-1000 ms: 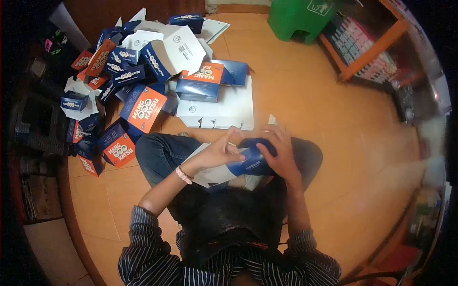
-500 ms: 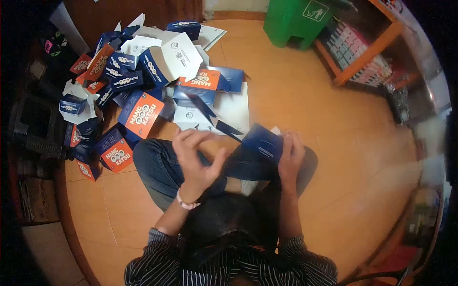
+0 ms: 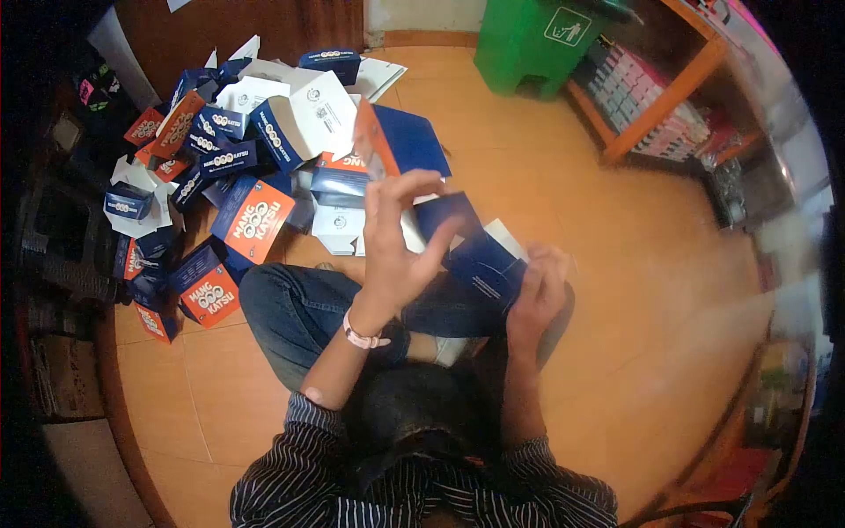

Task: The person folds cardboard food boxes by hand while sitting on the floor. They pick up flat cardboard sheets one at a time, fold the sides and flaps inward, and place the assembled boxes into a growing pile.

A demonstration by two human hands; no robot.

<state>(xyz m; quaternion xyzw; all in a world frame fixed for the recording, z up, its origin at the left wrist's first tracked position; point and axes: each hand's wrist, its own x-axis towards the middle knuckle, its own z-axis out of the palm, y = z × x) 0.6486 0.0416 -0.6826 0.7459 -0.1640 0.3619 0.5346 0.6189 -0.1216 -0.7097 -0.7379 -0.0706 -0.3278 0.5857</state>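
Observation:
A dark blue printed cardboard box point(image 3: 486, 271), partly unfolded, is held slanting above my crossed legs. My right hand point(image 3: 539, 295) grips its right end, thumb and fingers closed on the edge beside a raised white flap point(image 3: 507, 239). My left hand point(image 3: 398, 242) is at its other end, fingers curled at the upper edge and thumb across the blue panel. Beyond my left fingers, an orange panel point(image 3: 377, 139) and a blue panel point(image 3: 414, 141) stand up, overlapping the pile in this view.
Many blue and orange cardboard boxes point(image 3: 255, 218), some with white flaps spread, are heaped on the tiled floor point(image 3: 616, 352) at left. A green bin point(image 3: 528, 48) stands at the back, beside a wooden shelf point(image 3: 673, 97) with stacked packs. A black chair-like frame point(image 3: 66, 224) is far left.
My left hand has risen and moved right, its fingers now curling at the box. The blurred panels have swung upward, showing an orange side. My right hand stays on its end.

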